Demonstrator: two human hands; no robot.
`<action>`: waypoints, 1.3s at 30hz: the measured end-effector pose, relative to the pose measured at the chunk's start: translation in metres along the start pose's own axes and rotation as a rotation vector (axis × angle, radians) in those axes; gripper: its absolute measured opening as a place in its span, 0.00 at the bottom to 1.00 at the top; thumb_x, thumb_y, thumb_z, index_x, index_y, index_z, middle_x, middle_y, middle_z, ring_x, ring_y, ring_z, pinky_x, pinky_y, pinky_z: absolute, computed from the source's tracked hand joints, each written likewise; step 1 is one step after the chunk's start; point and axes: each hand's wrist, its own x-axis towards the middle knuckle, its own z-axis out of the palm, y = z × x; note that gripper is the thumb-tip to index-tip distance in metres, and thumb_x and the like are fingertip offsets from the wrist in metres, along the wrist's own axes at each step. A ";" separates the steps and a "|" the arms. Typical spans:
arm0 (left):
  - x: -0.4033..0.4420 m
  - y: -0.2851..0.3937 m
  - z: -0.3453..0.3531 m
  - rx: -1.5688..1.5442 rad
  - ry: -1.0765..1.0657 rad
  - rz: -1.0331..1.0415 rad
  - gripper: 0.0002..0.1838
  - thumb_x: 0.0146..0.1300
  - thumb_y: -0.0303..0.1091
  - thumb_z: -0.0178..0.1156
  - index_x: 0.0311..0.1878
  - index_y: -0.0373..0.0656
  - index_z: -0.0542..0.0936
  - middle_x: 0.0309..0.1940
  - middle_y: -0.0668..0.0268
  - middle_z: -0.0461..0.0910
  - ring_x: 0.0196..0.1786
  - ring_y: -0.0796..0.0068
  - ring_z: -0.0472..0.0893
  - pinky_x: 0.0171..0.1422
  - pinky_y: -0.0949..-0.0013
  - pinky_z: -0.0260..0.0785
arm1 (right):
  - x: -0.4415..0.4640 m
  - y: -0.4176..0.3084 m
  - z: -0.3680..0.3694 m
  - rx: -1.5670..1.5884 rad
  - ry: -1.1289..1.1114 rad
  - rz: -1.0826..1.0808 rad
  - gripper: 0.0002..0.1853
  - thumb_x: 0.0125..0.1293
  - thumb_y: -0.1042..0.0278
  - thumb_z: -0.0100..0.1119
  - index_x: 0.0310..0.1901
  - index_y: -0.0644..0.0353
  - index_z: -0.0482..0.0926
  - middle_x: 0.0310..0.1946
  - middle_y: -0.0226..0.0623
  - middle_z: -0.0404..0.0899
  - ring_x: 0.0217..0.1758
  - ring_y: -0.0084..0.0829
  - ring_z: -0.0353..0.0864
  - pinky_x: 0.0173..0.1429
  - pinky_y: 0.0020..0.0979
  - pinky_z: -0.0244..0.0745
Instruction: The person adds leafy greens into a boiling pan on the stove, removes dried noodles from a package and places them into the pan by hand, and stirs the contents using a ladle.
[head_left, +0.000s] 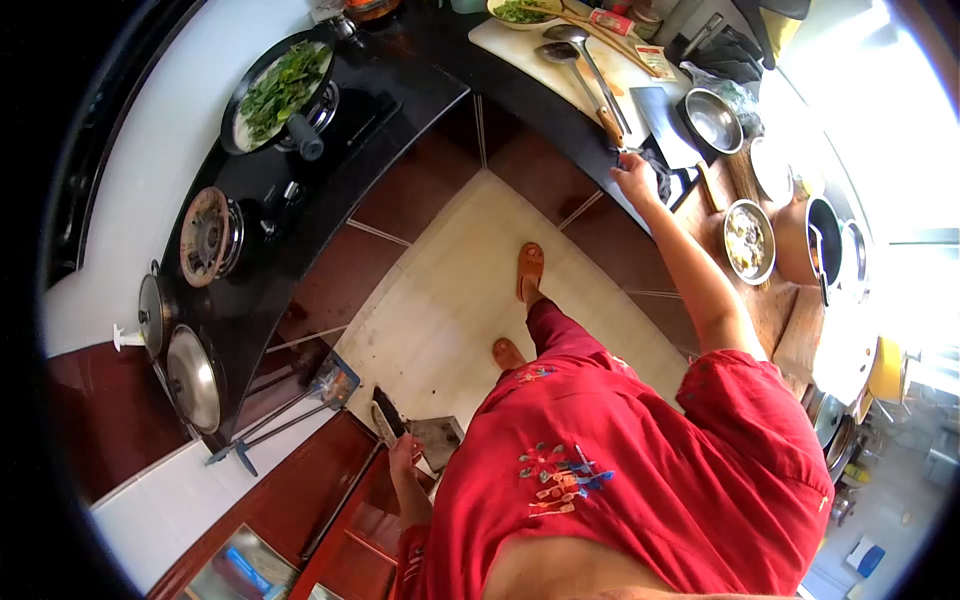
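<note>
My right hand [636,180] is at the counter edge with its fingers closed, right at the handle ends of two long utensils. One is a steel ladle [598,72]; the other has a wooden grip [609,126]. What the fingers pinch is too small to tell. A dark cloth [657,172] lies beside this hand, and a cleaver [665,125] rests just beyond it. Low on the left, my left hand [404,455] is closed near the cabinet, against a narrow, light-edged object [384,424] that I cannot identify.
A pan [240,145] of leafy greens sits on the stove, beside a bare burner [205,236]. Steel bowls [714,122], a bowl of food [748,242] and a pot [805,245] line the right counter. A cutting board [510,45] lies behind. A grey dustpan-like item [437,442] is near my left hand.
</note>
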 end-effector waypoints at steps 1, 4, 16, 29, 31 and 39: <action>-0.002 0.015 0.009 -0.029 0.024 -0.002 0.14 0.60 0.45 0.56 0.42 0.46 0.74 0.31 0.69 0.78 0.32 0.73 0.78 0.36 0.67 0.65 | 0.012 -0.009 -0.008 -0.261 0.072 -0.097 0.24 0.50 0.66 0.62 0.51 0.61 0.72 0.42 0.44 0.77 0.45 0.40 0.77 0.49 0.34 0.72; 0.006 0.059 0.033 -0.054 0.042 -0.022 0.13 0.61 0.43 0.55 0.42 0.45 0.75 0.31 0.68 0.78 0.30 0.74 0.77 0.35 0.68 0.66 | 0.042 -0.034 -0.006 -0.512 0.065 -0.133 0.22 0.51 0.61 0.62 0.47 0.59 0.71 0.48 0.42 0.70 0.50 0.44 0.73 0.48 0.41 0.72; 0.032 0.204 0.145 0.031 -0.118 0.222 0.17 0.63 0.42 0.54 0.51 0.44 0.73 0.39 0.66 0.79 0.35 0.76 0.79 0.34 0.74 0.66 | 0.099 -0.030 0.008 -0.404 -0.054 -0.070 0.21 0.48 0.66 0.56 0.45 0.58 0.65 0.42 0.51 0.71 0.44 0.50 0.74 0.47 0.45 0.69; 0.091 0.209 0.141 0.198 -0.206 0.102 0.19 0.62 0.44 0.52 0.53 0.44 0.71 0.39 0.66 0.79 0.33 0.70 0.80 0.34 0.67 0.68 | 0.101 0.002 0.003 -0.205 0.071 -0.059 0.15 0.48 0.71 0.53 0.40 0.59 0.67 0.34 0.50 0.71 0.38 0.50 0.73 0.43 0.43 0.66; 0.107 0.237 0.136 0.190 -0.192 0.068 0.20 0.61 0.46 0.53 0.52 0.46 0.72 0.38 0.67 0.79 0.33 0.71 0.80 0.36 0.64 0.68 | 0.111 0.017 0.007 -0.186 0.136 -0.161 0.14 0.47 0.78 0.53 0.39 0.64 0.68 0.35 0.51 0.69 0.41 0.47 0.68 0.48 0.40 0.64; 0.159 0.359 0.101 0.192 -0.181 0.210 0.16 0.60 0.43 0.55 0.46 0.45 0.75 0.37 0.66 0.80 0.32 0.76 0.80 0.34 0.74 0.65 | 0.098 0.006 0.026 -0.457 0.250 0.035 0.20 0.51 0.62 0.62 0.44 0.59 0.69 0.44 0.49 0.69 0.48 0.51 0.69 0.50 0.44 0.66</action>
